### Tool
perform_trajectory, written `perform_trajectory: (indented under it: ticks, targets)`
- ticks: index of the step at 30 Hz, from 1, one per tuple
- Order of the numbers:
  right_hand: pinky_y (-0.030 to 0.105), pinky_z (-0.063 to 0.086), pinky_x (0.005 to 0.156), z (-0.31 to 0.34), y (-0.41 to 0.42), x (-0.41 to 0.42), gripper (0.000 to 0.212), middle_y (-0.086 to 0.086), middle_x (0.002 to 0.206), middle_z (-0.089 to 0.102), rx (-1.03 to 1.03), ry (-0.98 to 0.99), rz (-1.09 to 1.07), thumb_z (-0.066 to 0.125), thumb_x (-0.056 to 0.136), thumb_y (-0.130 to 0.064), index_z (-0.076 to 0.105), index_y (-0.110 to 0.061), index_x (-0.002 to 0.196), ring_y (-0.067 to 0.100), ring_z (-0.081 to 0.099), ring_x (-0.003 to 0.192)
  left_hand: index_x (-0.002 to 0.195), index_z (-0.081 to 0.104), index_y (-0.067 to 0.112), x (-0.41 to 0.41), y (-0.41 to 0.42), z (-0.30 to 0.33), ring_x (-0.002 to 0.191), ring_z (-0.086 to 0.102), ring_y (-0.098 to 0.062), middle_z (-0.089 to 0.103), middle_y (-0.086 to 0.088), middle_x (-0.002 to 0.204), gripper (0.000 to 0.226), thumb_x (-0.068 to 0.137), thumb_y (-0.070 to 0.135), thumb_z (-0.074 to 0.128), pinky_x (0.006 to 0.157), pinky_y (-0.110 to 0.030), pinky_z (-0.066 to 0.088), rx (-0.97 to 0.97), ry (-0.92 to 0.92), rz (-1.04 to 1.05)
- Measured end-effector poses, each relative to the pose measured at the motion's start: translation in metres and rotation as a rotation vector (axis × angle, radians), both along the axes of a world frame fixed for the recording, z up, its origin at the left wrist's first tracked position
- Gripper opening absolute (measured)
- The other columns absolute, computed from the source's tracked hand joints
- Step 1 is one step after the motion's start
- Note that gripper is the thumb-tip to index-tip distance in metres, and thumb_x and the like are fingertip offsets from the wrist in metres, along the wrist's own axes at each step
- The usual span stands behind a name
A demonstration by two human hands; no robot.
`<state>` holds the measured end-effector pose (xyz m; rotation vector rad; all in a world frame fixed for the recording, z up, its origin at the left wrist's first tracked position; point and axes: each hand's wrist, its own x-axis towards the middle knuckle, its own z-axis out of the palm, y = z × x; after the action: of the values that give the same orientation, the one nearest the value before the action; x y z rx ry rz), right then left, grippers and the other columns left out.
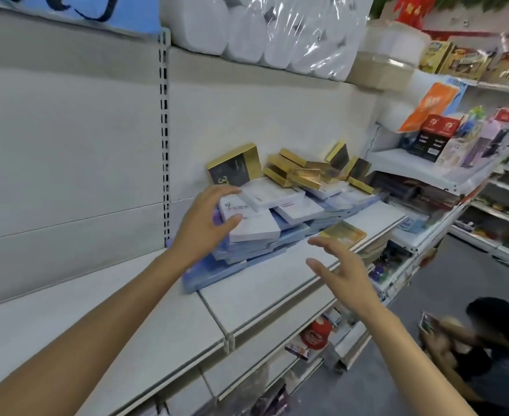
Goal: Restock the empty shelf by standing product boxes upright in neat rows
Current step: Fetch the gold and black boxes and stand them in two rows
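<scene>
My left hand (pixel 206 219) is spread wide, fingertips just at the near-left end of a heap of flat white and pale-blue cardboard boxes (pixel 272 219) lying on the white metal shelf (pixel 265 283). My right hand (pixel 341 273) hovers open nearer, holding nothing.

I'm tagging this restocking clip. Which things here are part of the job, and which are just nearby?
Job:
- white boxes
- gold boxes
- shelf
- left hand
- right hand

Nearby:
- tissue rolls
- snack bags
- crouching person
</scene>
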<state>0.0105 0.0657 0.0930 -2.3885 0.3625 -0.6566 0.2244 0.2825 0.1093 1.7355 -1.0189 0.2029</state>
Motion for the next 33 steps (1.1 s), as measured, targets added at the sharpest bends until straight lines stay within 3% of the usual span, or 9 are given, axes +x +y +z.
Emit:
perform_trajectory:
  ticks: [4,8,10,14,19,23,27,31,33]
  targets:
    - [0.027,0.042,0.101,0.015,-0.071,0.043,0.038,-0.013,0.133,0.061,-0.072,-0.06,0.017,0.063,0.096,-0.039,0.059,-0.028,0.132,0.005,0.053,0.123,0.137,0.055,0.024,0.036,-0.046,0.013,0.13,0.037,-0.01,0.045,0.004,0.145,0.053,0.088,0.019,0.074,0.107,-0.012,0.023,0.042,-0.157,0.229]
    - [0.019,0.039,0.1,0.036,-0.136,0.092,0.035,-0.003,0.133,0.063,-0.056,-0.2,0.032,0.063,0.098,-0.025,0.06,-0.018,0.132,0.012,0.055,0.123,0.143,0.047,0.018,0.055,-0.083,0.004,0.134,0.034,-0.023,0.037,-0.001,0.149,0.063,0.086,0.022,0.073,0.111,-0.027,0.03,0.162,-0.204,0.458]
    - [0.022,0.039,0.101,0.05,-0.162,0.117,0.035,0.0,0.135,0.061,-0.115,-0.222,0.03,0.061,0.098,-0.022,0.059,-0.016,0.133,0.016,0.054,0.125,0.144,0.045,0.015,0.056,-0.095,-0.001,0.134,0.032,-0.028,0.035,-0.004,0.15,0.064,0.086,0.02,0.072,0.113,-0.036,0.036,0.226,-0.274,0.592]
    - [0.026,0.033,0.106,0.072,-0.203,0.16,0.044,0.004,0.143,0.054,-0.243,-0.18,0.09,0.058,0.097,-0.008,0.052,-0.014,0.14,0.023,0.048,0.133,0.139,0.047,0.021,0.054,-0.112,0.006,0.121,0.034,-0.027,0.05,-0.002,0.137,0.06,0.085,0.0,0.063,0.102,-0.042,0.044,0.132,-0.259,0.752]
    - [0.044,0.04,0.108,0.077,-0.239,0.197,0.06,0.012,0.143,0.052,-0.377,0.01,0.11,0.052,0.086,0.006,0.049,-0.012,0.143,0.032,0.045,0.135,0.136,0.053,0.022,0.052,-0.112,0.008,0.113,0.039,-0.024,0.061,0.001,0.123,0.049,0.09,0.008,0.066,0.091,-0.041,0.047,0.13,-0.23,0.905]
    - [0.044,0.054,0.093,0.068,-0.255,0.214,0.047,0.007,0.129,0.064,-0.465,-0.008,0.129,0.053,0.088,0.001,0.059,-0.015,0.132,0.031,0.061,0.116,0.127,0.06,0.015,0.048,-0.111,0.007,0.109,0.046,-0.02,0.058,-0.002,0.12,0.033,0.094,0.012,0.063,0.089,-0.03,0.039,0.014,-0.067,0.904]
    - [0.04,0.053,0.089,0.064,-0.266,0.22,0.036,0.005,0.129,0.066,-0.484,-0.075,0.122,0.058,0.096,-0.011,0.062,-0.018,0.131,0.028,0.061,0.114,0.121,0.062,0.013,0.044,-0.11,0.012,0.098,0.062,-0.015,0.065,-0.003,0.115,0.025,0.097,0.011,0.062,0.087,-0.029,0.05,-0.298,0.268,0.799]
    - [0.039,0.048,0.094,0.068,-0.271,0.218,0.03,0.009,0.122,0.068,-0.334,-0.333,0.097,0.056,0.098,-0.006,0.065,-0.011,0.126,0.029,0.061,0.112,0.116,0.065,0.008,0.037,-0.108,0.018,0.1,0.07,-0.021,0.072,-0.006,0.109,0.021,0.096,0.012,0.064,0.087,-0.033,0.057,-0.547,0.497,0.705]
    - [0.036,0.047,0.097,0.077,-0.269,0.215,0.029,0.009,0.119,0.069,-0.253,-0.476,0.127,0.057,0.096,-0.002,0.067,-0.009,0.123,0.027,0.062,0.11,0.11,0.064,0.003,0.029,-0.11,0.022,0.087,0.069,-0.019,0.071,-0.006,0.096,0.016,0.095,0.009,0.065,0.072,-0.029,0.062,-0.657,0.634,0.62]
